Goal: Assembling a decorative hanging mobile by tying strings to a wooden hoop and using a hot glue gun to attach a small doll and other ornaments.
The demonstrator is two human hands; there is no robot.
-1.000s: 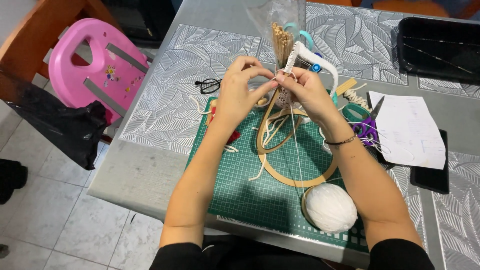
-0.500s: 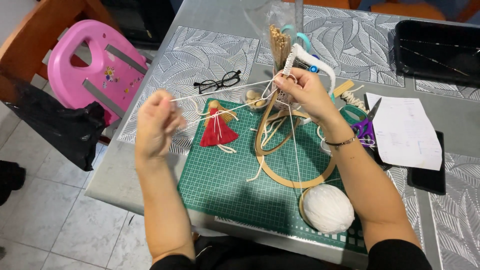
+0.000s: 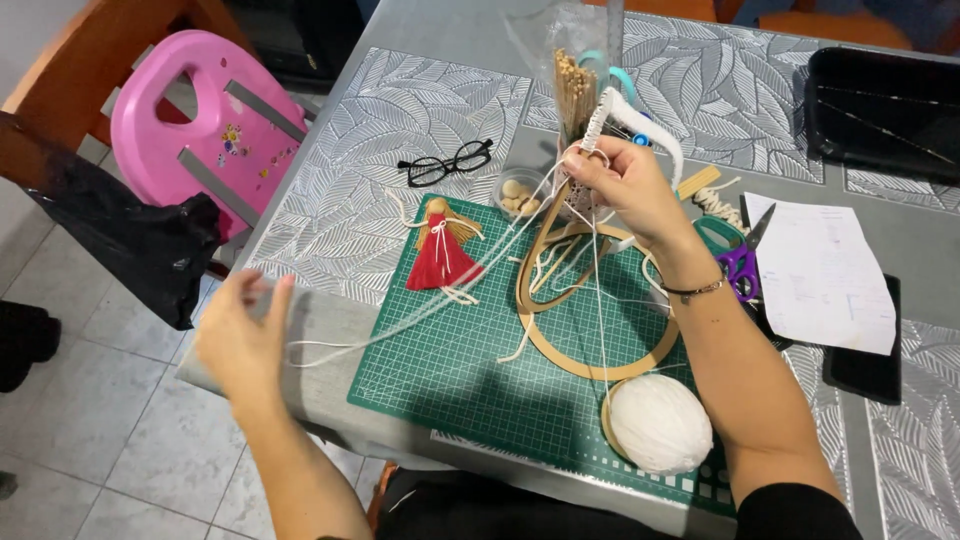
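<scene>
While the right hand [image 3: 620, 185] pinches white cord [image 3: 440, 305] at a wooden hoop [image 3: 560, 355] above the green cutting mat [image 3: 470, 370], the left hand [image 3: 240, 335], closed on it, draws the strands taut past the table [image 3: 330, 320] edge.

Even indoor light, soft shadows, left hand [image 3: 243, 335] motion-blurred, edges slightly bowed

The cutting mat [image 3: 470, 370] is green with a fine pale grid. The cord [image 3: 420, 320] is cream white, and so is the ball of yarn [image 3: 660, 423]. The small doll [image 3: 440, 255] wears a red dress and has tan hair. The hoops [image 3: 590, 350] are light brown wood. The placemat [image 3: 380, 140] is grey with a silvery leaf pattern. The child's chair [image 3: 190, 120] is bright pink. The scissors [image 3: 738, 262] have purple handles. The glasses [image 3: 445, 163] are black.
</scene>
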